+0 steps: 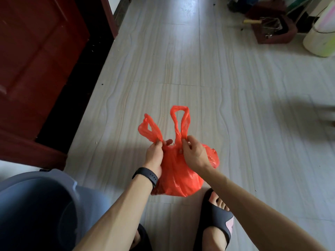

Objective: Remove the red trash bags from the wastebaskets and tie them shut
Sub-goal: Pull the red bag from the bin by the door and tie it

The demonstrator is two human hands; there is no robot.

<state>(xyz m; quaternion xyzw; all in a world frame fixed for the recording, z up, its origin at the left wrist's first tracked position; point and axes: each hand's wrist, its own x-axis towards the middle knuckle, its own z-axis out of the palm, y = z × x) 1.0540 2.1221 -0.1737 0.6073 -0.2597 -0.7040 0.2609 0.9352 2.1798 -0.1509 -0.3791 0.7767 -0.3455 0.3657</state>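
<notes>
Fingers (159, 143) of the left hand (154, 156) pinch the left handle loop of the crumpled red plastic trash bag (177, 178); the right hand (194, 154) pinches the right loop. Both loops stand up. This bag sits on the pale tiled floor (235, 105), just right of the grey plastic wastebasket (36, 196) at near left.

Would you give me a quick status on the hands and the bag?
Left hand and right hand each pinching a handle loop. Red trash bag out of the grey wastebasket, on the floor, not yet knotted. Nothing obstructing.
</notes>
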